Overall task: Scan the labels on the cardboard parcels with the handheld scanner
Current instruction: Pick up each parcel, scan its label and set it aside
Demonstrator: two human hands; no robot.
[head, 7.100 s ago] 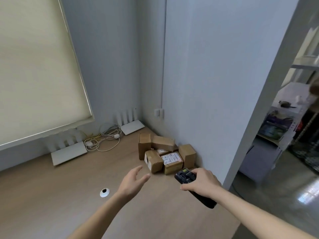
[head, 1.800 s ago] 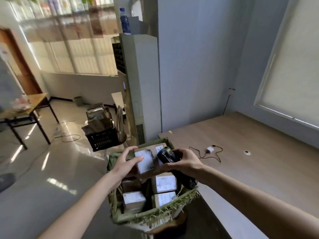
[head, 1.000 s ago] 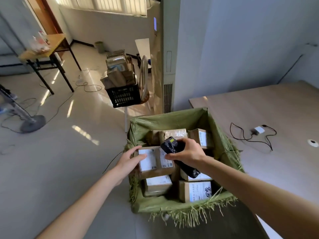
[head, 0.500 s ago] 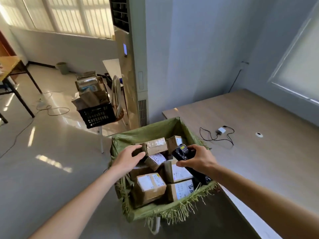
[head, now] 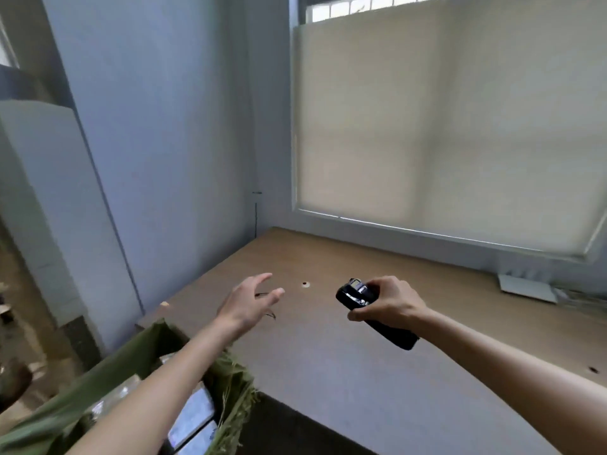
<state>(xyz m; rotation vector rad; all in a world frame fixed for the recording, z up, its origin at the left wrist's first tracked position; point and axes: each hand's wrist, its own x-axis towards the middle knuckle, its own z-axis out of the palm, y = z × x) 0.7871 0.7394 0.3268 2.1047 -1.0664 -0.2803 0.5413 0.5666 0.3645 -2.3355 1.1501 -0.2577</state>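
Observation:
My right hand (head: pixel 387 302) grips a black handheld scanner (head: pixel 356 295) above the wooden table (head: pixel 361 362), with its head pointing left and away from me. My left hand (head: pixel 246 300) hovers over the table's left part with fingers spread and nothing in it. At the bottom left stands a bin lined with a green sack (head: pixel 108 372). In it lie cardboard parcels with white labels (head: pixel 193 415), blurred and partly hidden by my left forearm.
A thin black cable (head: pixel 271 315) lies on the table by my left hand. A small round grommet (head: pixel 305 284) sits just beyond. A white flat device (head: pixel 525 289) rests at the far right under the blinded window. Walls close the table's left and far sides.
The view has swung right from the bin to the table. My left hand has left the parcels and now hovers open over the table. The scanner stays in my right hand.

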